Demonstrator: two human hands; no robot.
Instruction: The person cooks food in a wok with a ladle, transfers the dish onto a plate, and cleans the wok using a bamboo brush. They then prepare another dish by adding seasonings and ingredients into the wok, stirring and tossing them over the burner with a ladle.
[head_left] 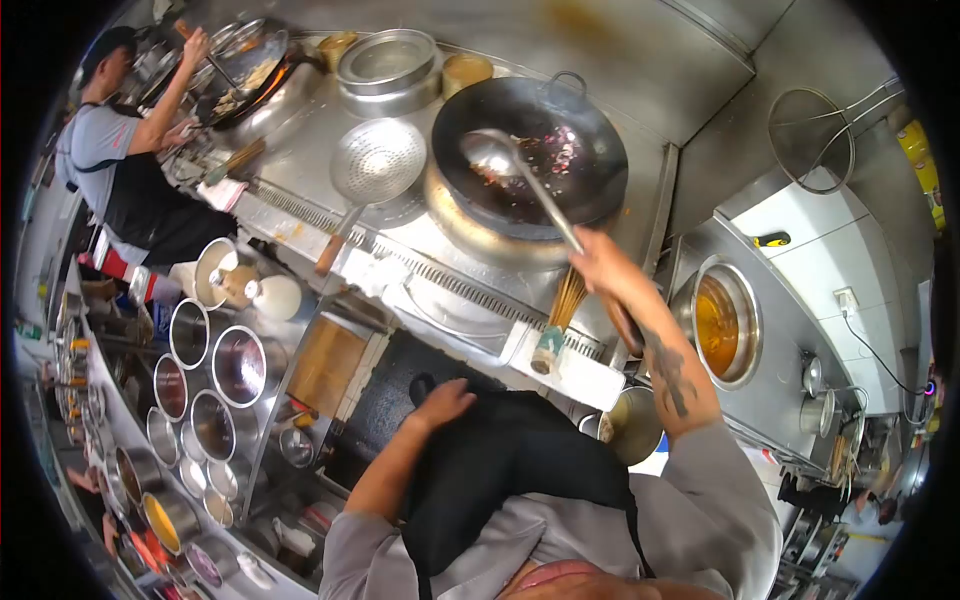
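Note:
My right hand (610,265) is wrapped around the long handle of a metal ladle (545,200), whose wooden end sticks out below my grip. The ladle's bowl is inside a black wok (590,185), over its left half. Small chopped pieces (560,150), some reddish and some pale, lie in the wok. Away from the stove, my left hand (445,402) hangs low in front of my black apron (520,450), slightly blurred, with loose fingers and nothing visible in it. A bamboo wok brush (562,315) lies below my right hand at the stove's front edge.
Left of the wok rests a perforated strainer (378,160) with a wooden handle. A steel basin of orange liquid (722,325) stands at right. Several seasoning pots (240,365) fill the left counter. Beyond, another person (105,145) works at a flaming wok (250,85).

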